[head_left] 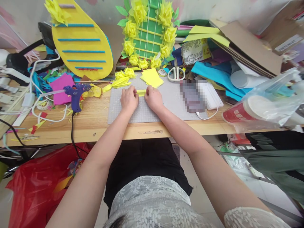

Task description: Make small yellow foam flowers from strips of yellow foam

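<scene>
Observed: grey mat (171,113) on a wooden bench (133,135). Over it, the left hand (129,98) and right hand (154,98) each pinch one end of a yellow strip (142,92), which spans the gap between them. Just beyond sits a stack of yellow squares (152,78), scissors (176,75) to its right. Behind stands a green panel (150,37) bordered with yellow roses (170,34).

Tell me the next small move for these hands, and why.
Probably press along the yellow strip to sharpen any fold: the left hand and right hand hold its opposite ends over the grey mat, and it looks narrower than the yellow sheets beyond it.
</scene>
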### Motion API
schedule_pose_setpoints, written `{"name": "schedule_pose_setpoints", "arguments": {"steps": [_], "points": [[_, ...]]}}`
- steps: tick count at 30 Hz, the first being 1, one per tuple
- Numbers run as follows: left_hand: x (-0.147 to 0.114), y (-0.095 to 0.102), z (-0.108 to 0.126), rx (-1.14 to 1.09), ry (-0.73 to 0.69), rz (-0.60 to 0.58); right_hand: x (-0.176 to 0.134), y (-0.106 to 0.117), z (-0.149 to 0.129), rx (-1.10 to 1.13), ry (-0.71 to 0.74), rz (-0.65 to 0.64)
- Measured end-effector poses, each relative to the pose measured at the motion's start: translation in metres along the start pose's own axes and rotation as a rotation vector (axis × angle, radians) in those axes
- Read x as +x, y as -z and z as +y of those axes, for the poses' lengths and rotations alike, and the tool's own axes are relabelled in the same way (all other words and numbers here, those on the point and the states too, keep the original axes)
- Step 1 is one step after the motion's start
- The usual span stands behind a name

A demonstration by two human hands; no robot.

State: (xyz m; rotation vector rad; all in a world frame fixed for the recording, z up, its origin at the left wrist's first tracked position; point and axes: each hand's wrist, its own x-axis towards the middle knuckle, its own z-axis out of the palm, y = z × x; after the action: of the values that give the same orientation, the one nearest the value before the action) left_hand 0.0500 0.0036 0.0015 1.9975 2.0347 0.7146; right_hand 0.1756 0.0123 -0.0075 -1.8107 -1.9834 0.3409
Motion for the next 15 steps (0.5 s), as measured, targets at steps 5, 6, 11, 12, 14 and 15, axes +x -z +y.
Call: {"name": "schedule_pose_setpoints", "arguments": {"steps": [5, 6, 11, 12, 14, 15], "points": [[0.0005, -0.0028, -0.0001, 0.034, -0.075, 0.002, -0.0014, -0.0017, -0.0028, -0.06, 0.016, 0.004], [0.0004, -0.0034, -0.0002, 0.033, -0.079, 0.005, -0.0018, -0.0015, -0.0036, -0.069, 0.021, 0.002], [-0.0001, -0.0048, 0.0002, 0.04, -0.066, 0.035, -0.0023, 0.0012, -0.0048, -0.093, 0.02, -0.021], [-0.0001, -0.0048, 0.0004, 0.042, -0.063, 0.039, -0.0022, 0.0016, -0.0041, -0.09, 0.019, -0.02], [-0.0001, -0.0046, 0.0009, 0.047, -0.057, 0.038, -0.0023, 0.0016, -0.0027, -0.075, 0.016, -0.011], [-0.0001, -0.0045, 0.0011, 0.048, -0.055, 0.033, -0.0025, 0.0013, -0.0021, -0.065, 0.012, -0.008]]}}
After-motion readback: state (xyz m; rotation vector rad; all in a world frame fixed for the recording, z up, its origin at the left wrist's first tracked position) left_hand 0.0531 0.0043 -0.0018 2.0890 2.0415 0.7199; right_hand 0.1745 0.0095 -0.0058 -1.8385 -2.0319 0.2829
